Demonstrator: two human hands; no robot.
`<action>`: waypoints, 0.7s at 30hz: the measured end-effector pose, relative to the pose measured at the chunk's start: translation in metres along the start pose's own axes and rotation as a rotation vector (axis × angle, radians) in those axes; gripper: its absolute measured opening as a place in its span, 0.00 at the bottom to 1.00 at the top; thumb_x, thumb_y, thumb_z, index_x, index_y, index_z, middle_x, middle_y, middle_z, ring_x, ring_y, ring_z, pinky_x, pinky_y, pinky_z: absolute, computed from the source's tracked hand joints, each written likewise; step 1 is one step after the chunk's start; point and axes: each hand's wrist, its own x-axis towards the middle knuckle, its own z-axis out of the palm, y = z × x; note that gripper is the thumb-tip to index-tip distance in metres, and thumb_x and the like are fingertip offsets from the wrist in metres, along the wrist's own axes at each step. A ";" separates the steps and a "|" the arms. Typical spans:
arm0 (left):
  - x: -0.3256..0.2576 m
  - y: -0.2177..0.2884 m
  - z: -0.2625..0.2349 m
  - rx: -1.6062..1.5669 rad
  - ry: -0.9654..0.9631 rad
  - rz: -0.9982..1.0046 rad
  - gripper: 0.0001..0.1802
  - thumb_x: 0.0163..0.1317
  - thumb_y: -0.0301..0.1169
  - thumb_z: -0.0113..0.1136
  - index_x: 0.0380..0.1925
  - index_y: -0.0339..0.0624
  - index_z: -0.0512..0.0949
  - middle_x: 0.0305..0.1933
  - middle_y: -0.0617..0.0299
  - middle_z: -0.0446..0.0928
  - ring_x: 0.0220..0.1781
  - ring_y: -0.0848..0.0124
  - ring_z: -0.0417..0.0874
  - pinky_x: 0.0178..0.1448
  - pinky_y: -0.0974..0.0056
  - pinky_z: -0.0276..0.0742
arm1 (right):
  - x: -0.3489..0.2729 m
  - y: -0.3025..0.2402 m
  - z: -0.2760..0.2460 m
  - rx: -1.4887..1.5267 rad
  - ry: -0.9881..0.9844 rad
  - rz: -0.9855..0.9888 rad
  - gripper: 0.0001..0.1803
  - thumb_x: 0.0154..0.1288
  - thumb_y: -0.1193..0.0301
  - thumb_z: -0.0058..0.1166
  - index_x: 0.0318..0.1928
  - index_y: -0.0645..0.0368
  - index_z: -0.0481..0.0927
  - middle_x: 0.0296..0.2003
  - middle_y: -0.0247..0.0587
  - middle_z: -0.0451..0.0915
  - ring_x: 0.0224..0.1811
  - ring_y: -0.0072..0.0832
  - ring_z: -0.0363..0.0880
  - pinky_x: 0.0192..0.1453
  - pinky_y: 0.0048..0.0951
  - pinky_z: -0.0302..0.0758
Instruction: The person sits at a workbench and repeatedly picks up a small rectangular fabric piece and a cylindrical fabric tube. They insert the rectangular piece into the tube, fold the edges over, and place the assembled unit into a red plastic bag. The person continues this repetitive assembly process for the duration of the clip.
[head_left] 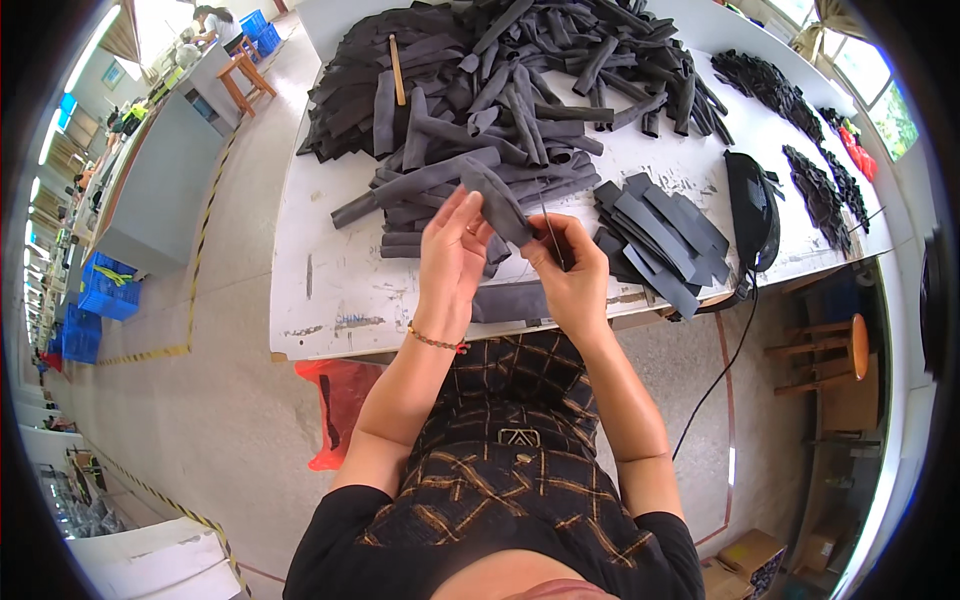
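Over the near edge of the white table, a dark grey fabric strip or sleeve [497,203] is held up between both hands. The fingers and thumb of my left hand [453,255] are closed on its left side. My right hand [572,272] pinches its lower right end, along with a thin dark rod [550,225] that slants up past the fabric. Below the hands, a flat dark strip [510,302] lies at the table's front edge. Just beyond them are stacked dark fabric tubes [430,190], some reaching under my wrists.
A large heap of dark pieces [560,60] covers the back of the white table [320,290], with a wooden stick [397,70] on it. Flat strips [665,235] and a black pouch [750,212] with a cable lie right. A red bag [335,410] hangs below; stools stand apart.
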 end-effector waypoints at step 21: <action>-0.013 0.002 0.023 0.035 -0.024 -0.122 0.09 0.69 0.27 0.60 0.45 0.34 0.80 0.47 0.50 0.84 0.47 0.62 0.88 0.51 0.60 0.87 | 0.017 -0.020 -0.013 -0.289 0.007 -0.408 0.22 0.51 0.82 0.65 0.49 0.62 0.79 0.46 0.45 0.79 0.41 0.46 0.81 0.46 0.36 0.77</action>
